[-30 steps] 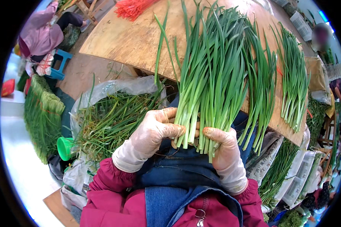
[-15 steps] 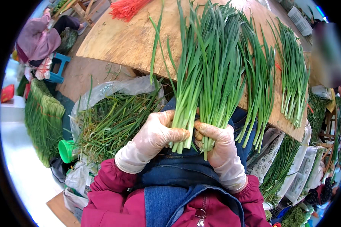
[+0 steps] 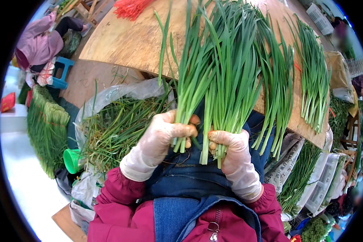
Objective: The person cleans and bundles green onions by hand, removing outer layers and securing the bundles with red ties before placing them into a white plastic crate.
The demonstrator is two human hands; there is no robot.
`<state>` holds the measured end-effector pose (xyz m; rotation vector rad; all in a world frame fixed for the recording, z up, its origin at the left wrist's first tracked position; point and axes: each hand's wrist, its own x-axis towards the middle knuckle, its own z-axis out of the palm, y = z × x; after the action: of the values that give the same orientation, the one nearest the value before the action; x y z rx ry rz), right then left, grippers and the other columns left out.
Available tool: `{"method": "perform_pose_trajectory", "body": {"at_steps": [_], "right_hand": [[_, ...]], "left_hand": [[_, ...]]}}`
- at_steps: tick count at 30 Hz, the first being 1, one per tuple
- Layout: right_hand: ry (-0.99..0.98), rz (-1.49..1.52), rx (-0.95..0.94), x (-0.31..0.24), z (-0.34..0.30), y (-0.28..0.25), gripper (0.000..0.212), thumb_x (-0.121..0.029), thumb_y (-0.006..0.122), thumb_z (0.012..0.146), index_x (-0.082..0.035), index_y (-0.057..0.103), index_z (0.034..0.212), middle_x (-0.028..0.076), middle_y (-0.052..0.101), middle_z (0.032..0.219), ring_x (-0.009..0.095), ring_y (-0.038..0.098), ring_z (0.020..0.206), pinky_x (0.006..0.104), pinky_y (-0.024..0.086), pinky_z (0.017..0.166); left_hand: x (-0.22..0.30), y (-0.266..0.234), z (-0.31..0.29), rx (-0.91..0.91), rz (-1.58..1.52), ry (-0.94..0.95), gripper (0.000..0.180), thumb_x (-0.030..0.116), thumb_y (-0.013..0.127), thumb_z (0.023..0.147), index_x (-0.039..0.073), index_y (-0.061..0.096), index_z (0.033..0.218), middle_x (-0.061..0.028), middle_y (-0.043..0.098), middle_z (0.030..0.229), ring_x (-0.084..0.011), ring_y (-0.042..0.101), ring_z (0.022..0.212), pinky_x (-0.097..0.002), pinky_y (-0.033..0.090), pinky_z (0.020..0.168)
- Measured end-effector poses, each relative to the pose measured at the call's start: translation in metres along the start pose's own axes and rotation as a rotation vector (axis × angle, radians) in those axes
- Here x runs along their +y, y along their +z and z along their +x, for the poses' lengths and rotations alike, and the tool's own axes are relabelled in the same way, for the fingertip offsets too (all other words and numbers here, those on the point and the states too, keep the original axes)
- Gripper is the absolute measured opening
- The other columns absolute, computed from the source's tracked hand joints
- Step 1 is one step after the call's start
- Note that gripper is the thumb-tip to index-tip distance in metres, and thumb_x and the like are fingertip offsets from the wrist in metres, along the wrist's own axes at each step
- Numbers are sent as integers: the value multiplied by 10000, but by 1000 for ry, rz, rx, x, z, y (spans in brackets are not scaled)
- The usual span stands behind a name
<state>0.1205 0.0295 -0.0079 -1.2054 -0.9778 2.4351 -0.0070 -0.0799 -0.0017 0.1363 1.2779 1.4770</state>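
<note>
Both my hands wear thin, pale gloves stained at the fingertips. My left hand (image 3: 161, 139) is closed round the lower stems of a smaller bunch of garlic chives (image 3: 192, 86). A thicker bunch of garlic chives (image 3: 234, 88) has its white-green stem ends in the grip of my right hand (image 3: 234, 150). A gap shows between the two bunches at the stems, while their leaves overlap farther up, over the wooden table (image 3: 129, 44). To the right, a loose bunch of chives (image 3: 284, 92) hangs over the table's near edge, apart from my fingers.
Left of my lap, a clear plastic bag (image 3: 82, 117) holds trimmed, wilted leaves. Beyond it are a green cup (image 3: 71, 161), upright chive bundles (image 3: 48, 129) and a blue stool (image 3: 62, 72) beside a person. Another chive bunch (image 3: 313, 76) and red ties (image 3: 131, 8) lie on the table.
My left hand has moved slightly left and up with its bunch, widening the gap between the stems. A few stalks now sit with the right-hand bunch. My right hand stays nearly in place.
</note>
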Motion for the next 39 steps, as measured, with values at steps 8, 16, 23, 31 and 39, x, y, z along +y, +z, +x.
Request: {"method": "perform_pose_trajectory", "body": {"at_steps": [8, 16, 23, 31, 39], "right_hand": [[-29, -51, 26, 4, 2, 1, 164, 26, 623, 657, 46, 590, 817, 86, 598, 698, 127, 528, 494, 217, 419, 464], [-54, -27, 50, 6, 1, 6, 176, 11, 615, 665, 49, 572, 832, 72, 572, 673, 123, 513, 472, 216, 423, 447], [-61, 15, 6, 4, -1, 3, 179, 39, 631, 647, 34, 591, 821, 81, 599, 696, 130, 528, 497, 225, 417, 467], [-82, -52, 70, 5, 2, 1, 183, 40, 627, 632, 39, 587, 810, 80, 596, 681, 131, 522, 489, 228, 408, 462], [-71, -3, 23, 1, 0, 3, 174, 40, 621, 638, 46, 587, 808, 86, 593, 685, 136, 519, 497, 234, 407, 462]], "left_hand": [[-6, 11, 14, 19, 57, 49, 141, 82, 621, 727, -21, 591, 819, -61, 588, 647, -85, 484, 457, -207, 378, 407], [1, -6, 13, 550, 1061, 659, 354, 182, 664, 734, -46, 541, 976, -89, 560, 812, -172, 552, 677, -273, 448, 606], [-4, 28, -8, 381, 990, 752, 183, 105, 641, 763, -28, 581, 873, -56, 572, 704, -81, 500, 524, -205, 409, 467], [2, 24, 13, 218, 289, 64, 112, 122, 618, 760, 23, 566, 759, 0, 530, 570, -27, 394, 391, -165, 286, 340], [8, 27, 17, 91, 473, -1, 130, 148, 616, 763, 27, 568, 765, -1, 518, 567, -43, 393, 395, -183, 286, 359]]}}
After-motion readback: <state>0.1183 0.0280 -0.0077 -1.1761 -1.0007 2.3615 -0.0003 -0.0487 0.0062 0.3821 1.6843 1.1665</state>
